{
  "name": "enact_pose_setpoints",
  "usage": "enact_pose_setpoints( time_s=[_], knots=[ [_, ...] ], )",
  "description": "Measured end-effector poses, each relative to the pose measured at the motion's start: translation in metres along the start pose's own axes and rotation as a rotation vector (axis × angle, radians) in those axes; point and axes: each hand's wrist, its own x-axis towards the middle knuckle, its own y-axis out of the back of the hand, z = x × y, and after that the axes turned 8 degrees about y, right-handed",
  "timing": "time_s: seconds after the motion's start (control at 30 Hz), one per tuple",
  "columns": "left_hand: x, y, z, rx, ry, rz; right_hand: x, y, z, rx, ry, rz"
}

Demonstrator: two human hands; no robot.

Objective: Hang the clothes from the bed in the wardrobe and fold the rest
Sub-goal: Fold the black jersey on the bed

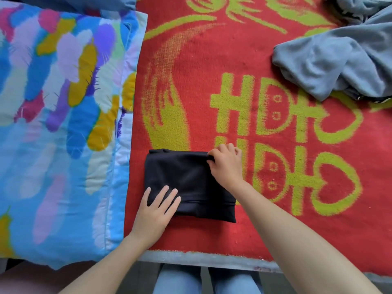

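Observation:
A black garment (186, 179), folded into a compact rectangle, lies near the front edge of the bed on a red blanket (265, 49) with yellow-green patterns. My left hand (156, 211) rests flat on the garment's near-left corner, fingers spread. My right hand (226, 164) pinches the garment's far-right edge between thumb and fingers. A crumpled grey-blue garment (331, 62) sits at the far right of the bed, partly out of frame.
A multicoloured quilt (59, 124) in blue, yellow, pink and purple covers the left side of the bed. The bed's front edge (212, 261) runs across the bottom, with my legs in blue jeans (180, 281) below it.

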Motion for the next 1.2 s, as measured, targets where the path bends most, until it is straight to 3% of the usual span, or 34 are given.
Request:
enact_pose_setpoints(
  time_s=[0.17, 0.3, 0.37, 0.4, 0.47, 0.57, 0.9, 1.07, 1.2],
  knots=[
    [0.007, -0.009, 0.000, 0.034, -0.022, 0.037, -0.009, 0.001, -0.010, -0.071, -0.064, -0.099],
    [0.001, -0.014, 0.003, 0.040, 0.030, 0.027, -0.058, -0.009, -0.023, -0.105, 0.211, 0.217],
    [0.006, -0.015, 0.003, 0.048, 0.068, 0.050, -0.093, -0.026, -0.015, -0.202, 0.391, 0.113],
    [0.009, -0.015, 0.005, 0.058, 0.077, 0.059, -0.106, -0.032, -0.010, -0.262, 0.439, -0.029],
    [0.014, -0.016, 0.008, 0.075, 0.069, 0.082, -0.115, -0.039, -0.003, -0.353, 0.421, -0.272],
    [0.025, -0.017, 0.004, 0.084, 0.039, 0.126, -0.099, -0.040, -0.004, -0.368, 0.354, -0.322],
    [0.043, 0.015, -0.004, -0.056, -0.006, 0.131, -0.077, 0.001, 0.002, -0.306, 0.513, 0.025],
    [0.019, 0.067, 0.003, -0.038, 0.095, 0.139, -0.086, 0.054, -0.009, -0.323, 0.654, 0.130],
    [-0.019, 0.117, 0.019, -0.015, 0.277, 0.229, -0.091, 0.111, -0.033, -0.373, 0.863, 0.205]
  ],
)
